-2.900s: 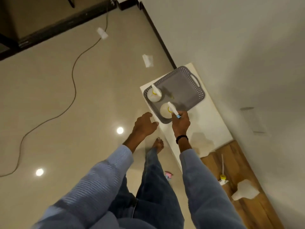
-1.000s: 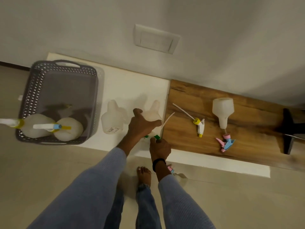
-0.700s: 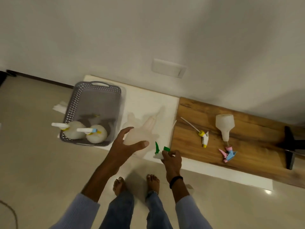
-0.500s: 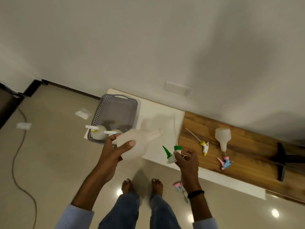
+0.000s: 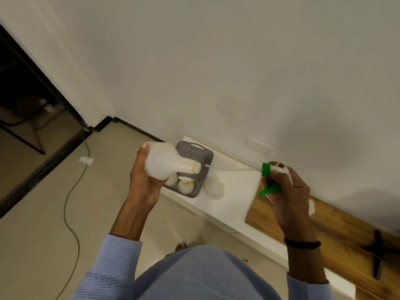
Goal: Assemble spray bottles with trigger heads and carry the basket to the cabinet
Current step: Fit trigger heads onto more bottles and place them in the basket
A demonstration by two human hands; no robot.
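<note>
My left hand grips a white spray bottle lying sideways in the air, its open neck pointing right. My right hand holds a green and white trigger head whose thin dip tube points left towards the bottle's neck, with a gap between them. Below, the grey basket stands on the low white shelf and holds bottles with trigger heads, partly hidden behind the held bottle. Another bare bottle stands on the shelf right of the basket.
A wooden board continues the shelf to the right, with a black stand on it. A cable runs across the tiled floor on the left, near a scrap of paper. The wall rises directly behind the shelf.
Both hands have risen from the shelf, the left with the bottle and the right with the green trigger head. The bottle has turned sideways, and the view has tilted up and left.
</note>
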